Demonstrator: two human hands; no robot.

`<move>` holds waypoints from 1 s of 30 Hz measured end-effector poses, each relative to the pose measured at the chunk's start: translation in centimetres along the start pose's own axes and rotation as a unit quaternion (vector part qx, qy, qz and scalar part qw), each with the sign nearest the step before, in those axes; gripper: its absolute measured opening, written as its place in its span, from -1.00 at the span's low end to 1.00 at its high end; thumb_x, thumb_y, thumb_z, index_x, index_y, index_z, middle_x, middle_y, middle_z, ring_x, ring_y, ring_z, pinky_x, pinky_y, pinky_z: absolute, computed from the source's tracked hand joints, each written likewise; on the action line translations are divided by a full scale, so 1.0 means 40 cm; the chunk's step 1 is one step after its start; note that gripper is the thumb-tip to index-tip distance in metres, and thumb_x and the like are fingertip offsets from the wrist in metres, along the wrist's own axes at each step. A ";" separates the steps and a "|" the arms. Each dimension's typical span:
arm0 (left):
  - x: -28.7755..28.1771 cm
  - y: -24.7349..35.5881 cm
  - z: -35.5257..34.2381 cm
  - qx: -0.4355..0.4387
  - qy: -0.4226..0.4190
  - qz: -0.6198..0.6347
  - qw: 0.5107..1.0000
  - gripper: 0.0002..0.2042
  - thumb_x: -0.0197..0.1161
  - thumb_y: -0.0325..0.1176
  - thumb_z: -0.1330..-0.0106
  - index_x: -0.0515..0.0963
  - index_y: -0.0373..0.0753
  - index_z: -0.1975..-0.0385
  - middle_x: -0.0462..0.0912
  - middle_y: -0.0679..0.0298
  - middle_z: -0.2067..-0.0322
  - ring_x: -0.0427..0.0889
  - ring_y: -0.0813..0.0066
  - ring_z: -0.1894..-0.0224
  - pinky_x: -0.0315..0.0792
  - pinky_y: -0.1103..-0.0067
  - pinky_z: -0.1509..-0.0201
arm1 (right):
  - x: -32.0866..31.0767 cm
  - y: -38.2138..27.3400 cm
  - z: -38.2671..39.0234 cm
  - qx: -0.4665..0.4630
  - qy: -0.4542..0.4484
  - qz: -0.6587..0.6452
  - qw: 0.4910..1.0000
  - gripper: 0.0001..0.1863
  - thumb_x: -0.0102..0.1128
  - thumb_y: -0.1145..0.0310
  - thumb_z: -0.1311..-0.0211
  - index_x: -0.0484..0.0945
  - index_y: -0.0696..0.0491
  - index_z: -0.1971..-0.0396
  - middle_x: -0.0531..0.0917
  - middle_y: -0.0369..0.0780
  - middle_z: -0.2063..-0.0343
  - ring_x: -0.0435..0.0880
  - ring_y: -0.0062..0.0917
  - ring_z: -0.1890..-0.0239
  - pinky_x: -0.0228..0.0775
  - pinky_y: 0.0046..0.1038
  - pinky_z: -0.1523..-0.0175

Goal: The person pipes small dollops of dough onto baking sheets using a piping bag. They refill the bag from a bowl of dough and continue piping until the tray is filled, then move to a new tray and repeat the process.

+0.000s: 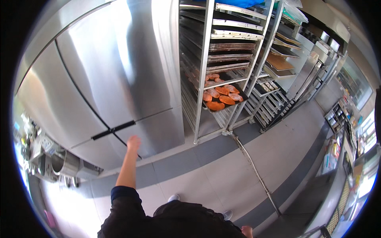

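Observation:
My left hand [134,142] is stretched forward from a dark sleeve. It appears just below the black handle [124,127] of a large stainless steel refrigerator [152,59]; whether it touches the lower door I cannot tell. Its fingers are too small and blurred to make out, and no held thing shows. Low by my side, at the bottom of the view, my right hand [247,231] is only partly visible, with its fingers hidden. The refrigerator's doors are closed, with dark seams running between them.
Beside the refrigerator stands a metal tray rack [203,75], bearing several trays and orange-brown baked pieces [224,91]. Another rack [274,59] adjoins it. A metal mixing bowl [65,163] is at the left. A narrow strip [256,172] crosses the tiled floor [190,170]. Shelving [337,117] lies right.

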State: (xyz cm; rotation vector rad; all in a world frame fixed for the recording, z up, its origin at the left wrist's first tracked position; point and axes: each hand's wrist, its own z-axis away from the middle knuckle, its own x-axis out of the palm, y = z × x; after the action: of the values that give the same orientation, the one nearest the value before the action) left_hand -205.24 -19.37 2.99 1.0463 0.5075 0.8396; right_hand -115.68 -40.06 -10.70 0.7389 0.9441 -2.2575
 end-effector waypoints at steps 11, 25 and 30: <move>1.125 0.505 0.176 0.620 -0.146 -0.447 0.628 -0.76 0.18 -0.39 -0.53 0.65 -0.27 -0.09 0.75 -0.03 -0.05 0.82 -0.03 0.16 0.73 0.21 0.10 | 0.104 -0.318 -0.069 0.060 -0.122 0.027 0.990 -0.81 0.24 0.27 -0.29 0.79 -0.01 0.30 0.81 -0.14 0.31 0.80 -0.20 0.22 0.66 -0.08 0.13; 1.501 0.690 0.028 0.521 0.023 -0.728 0.445 -0.84 0.29 -0.46 -0.39 0.73 -0.35 0.15 0.81 -0.01 0.13 0.90 0.15 0.20 0.79 0.36 0.19 | -0.220 -0.345 -0.774 -0.005 -0.183 0.229 0.956 -0.72 0.15 0.17 -0.43 0.79 -0.03 0.16 0.85 -0.18 0.18 0.83 -0.28 0.07 0.70 -0.08 0.00; 1.492 0.687 0.070 0.564 0.000 -0.729 0.388 -0.89 0.37 -0.46 -0.31 0.68 -0.28 0.22 0.78 0.12 0.26 0.89 0.23 0.25 0.76 0.39 0.24 | -0.440 -0.733 -1.015 -0.224 0.027 0.216 0.950 -0.60 -0.04 0.21 -0.54 0.76 0.13 0.15 0.80 0.06 0.13 0.78 0.09 0.01 0.63 0.11 -0.09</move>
State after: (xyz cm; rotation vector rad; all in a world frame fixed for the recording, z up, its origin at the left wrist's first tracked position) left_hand -177.47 33.72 30.07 1.1692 1.7411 -1.4084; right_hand -113.04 12.94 -10.25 0.7174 1.1399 -1.5761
